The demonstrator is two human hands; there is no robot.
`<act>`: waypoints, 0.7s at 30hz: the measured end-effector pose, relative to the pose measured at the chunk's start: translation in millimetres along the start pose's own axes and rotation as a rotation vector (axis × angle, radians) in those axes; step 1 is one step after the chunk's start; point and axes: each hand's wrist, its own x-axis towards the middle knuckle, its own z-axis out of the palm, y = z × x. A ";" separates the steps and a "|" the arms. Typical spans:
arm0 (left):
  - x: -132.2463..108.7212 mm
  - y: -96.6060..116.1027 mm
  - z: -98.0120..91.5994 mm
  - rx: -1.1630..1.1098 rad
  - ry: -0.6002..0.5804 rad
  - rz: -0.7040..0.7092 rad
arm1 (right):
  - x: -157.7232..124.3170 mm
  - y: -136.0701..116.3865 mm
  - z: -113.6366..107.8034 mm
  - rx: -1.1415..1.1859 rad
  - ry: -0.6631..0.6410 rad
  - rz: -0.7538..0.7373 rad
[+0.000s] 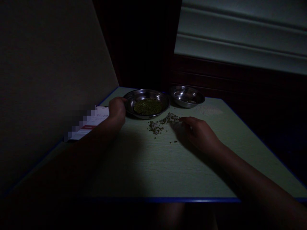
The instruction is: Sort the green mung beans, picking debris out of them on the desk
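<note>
The work looks to be partway along, though the dim light makes this judgement a cautious one. A good layer of green beans (pixel 147 107), perhaps mung beans, already lies inside the left stainless-steel bowl (pixel 146 117), which stands toward the far side of the table (pixel 155 172). What is left, as I judge, is the mixed pile (pixel 157 127) of dark and pale grains, which is spread on the tabletop in front of the bowls, with a few stray grains (pixel 175 141) apart from it on the near side. The left hand (pixel 117 110) is curled and seems to pinch the left rim of the bean bowl. The right hand (pixel 201 132) is at the right end of the pile, its fingers bent inward and drawn close together; I cannot tell whether they pinch a grain. The right stainless-steel bowl (pixel 183 104) contains only a little, too dark to name. Beside it, a pale grainy patch (pixel 209 110) lies directly on the table, and a smartphone (pixel 96 119) rests at the left edge.
</note>
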 end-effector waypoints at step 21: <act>3.2 0.6 3.3 -0.011 -0.009 -0.049 | 3.6 2.1 3.0 -0.019 0.012 0.011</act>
